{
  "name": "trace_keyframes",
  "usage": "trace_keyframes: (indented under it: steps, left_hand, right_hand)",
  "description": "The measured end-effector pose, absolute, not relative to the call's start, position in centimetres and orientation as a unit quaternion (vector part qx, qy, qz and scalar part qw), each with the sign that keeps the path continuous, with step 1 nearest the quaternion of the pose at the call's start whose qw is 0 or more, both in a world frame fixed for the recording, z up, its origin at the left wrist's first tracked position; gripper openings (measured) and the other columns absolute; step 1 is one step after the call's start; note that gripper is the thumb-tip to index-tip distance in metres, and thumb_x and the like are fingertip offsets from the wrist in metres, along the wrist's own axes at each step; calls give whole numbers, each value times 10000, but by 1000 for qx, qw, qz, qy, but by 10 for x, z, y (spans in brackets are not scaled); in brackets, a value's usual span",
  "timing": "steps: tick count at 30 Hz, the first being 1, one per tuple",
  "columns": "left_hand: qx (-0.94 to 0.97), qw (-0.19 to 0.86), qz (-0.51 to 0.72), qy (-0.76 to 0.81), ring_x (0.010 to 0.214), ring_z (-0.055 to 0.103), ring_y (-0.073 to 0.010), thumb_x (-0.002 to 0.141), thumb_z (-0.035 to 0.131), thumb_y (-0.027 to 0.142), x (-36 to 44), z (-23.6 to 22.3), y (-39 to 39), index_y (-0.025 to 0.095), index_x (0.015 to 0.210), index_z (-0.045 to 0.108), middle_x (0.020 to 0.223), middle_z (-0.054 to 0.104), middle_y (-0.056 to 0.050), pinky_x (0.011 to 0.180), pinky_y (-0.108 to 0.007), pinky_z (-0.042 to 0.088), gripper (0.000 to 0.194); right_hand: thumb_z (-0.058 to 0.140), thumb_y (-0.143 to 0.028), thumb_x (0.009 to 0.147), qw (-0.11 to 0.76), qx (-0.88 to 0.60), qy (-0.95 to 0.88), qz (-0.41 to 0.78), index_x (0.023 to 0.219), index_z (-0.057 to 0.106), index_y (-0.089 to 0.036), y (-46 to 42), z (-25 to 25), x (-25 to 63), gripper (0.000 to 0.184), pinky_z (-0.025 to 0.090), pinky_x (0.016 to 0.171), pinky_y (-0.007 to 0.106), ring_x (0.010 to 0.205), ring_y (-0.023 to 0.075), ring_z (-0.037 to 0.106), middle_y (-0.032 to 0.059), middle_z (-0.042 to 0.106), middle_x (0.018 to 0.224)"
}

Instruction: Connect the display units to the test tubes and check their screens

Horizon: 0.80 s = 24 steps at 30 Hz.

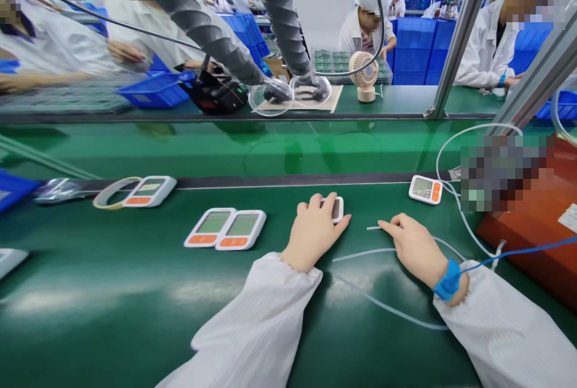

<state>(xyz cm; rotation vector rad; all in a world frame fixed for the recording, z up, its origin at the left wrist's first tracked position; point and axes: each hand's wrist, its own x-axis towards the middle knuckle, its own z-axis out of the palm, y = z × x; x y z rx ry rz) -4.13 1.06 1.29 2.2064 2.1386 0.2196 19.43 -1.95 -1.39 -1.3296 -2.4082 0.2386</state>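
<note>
One small white monitor unit (337,208) sits mid-belt under the left hand (314,230), fingers draped flat over its top so it looks pinned in place rather than lifted. Just right of it the right hand (415,245) rests on the belt, fingers narrow, index tip on the end of a thin clear tube (387,250), probably lining it up toward the unit. A blue wrist strap (448,280) with its cord sits on that wrist. Farther right lies another unit (425,189); to the left a pair (225,229) lies side by side, all face up on the green belt (112,292)
</note>
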Motion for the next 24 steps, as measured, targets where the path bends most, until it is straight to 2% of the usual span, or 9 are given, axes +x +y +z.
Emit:
trace_keyframes:
  steps: [2, 5, 8, 10, 15, 24]
  left_hand:
    - [706, 83, 108, 695, 978, 599, -343, 828, 644, 571, -42, 18, 11, 114, 1223, 596, 1091, 601, -172, 904, -471, 476, 605]
    - [655, 313, 243, 644, 757, 574, -227, 817, 570, 712, -35, 24, 4, 163, 1068, 573, 856, 570, -55, 717, -356, 481, 604]
    - [514, 575, 395, 499, 640, 545, -162, 821, 447, 814, -16, 19, -9, 190, 1177, 484, 780, 548, -3, 609, -295, 456, 720]
    - [434, 660, 433, 435, 619, 566, -156, 795, 460, 842, -1, 11, -18, 193, 1272, 421, 770, 566, -2, 601, -294, 471, 807]
    - [388, 725, 409, 395, 622, 594, -143, 800, 558, 786, 17, -1, -26, 198, 1390, 403, 842, 603, -24, 605, -294, 497, 847]
    - [389, 725, 415, 390, 615, 580, -123, 795, 623, 735, 14, 4, -26, 170, 1381, 432, 838, 571, -5, 598, -273, 484, 837]
  right_hand:
    - [533, -51, 933, 218, -474, -849, 80, 1155, 718, -159, -19, -12, 194, 309, 536, 708, 342, 829, 229, 605, 84, 602, 930]
    - [577, -147, 971, 306, -462, -827, 94, 1020, 724, -170, -20, -6, 194, 157, 520, 723, 350, 811, 223, 606, 65, 612, 868]
    - [530, -174, 997, 410, -436, -791, 129, 995, 690, -178, -23, 3, 193, 159, 508, 755, 350, 834, 213, 617, 60, 638, 881]
    - [514, -180, 1000, 443, -420, -778, 148, 990, 671, -183, -24, 7, 192, 158, 507, 751, 342, 833, 207, 623, 58, 653, 890]
    - [471, -166, 996, 421, -372, -804, 197, 1004, 671, -204, -25, 8, 189, 204, 530, 766, 323, 845, 194, 648, 58, 687, 927]
    - [569, -214, 977, 408, -362, -815, 197, 987, 690, -203, -27, 9, 189, 121, 523, 732, 325, 801, 193, 655, 42, 723, 913]
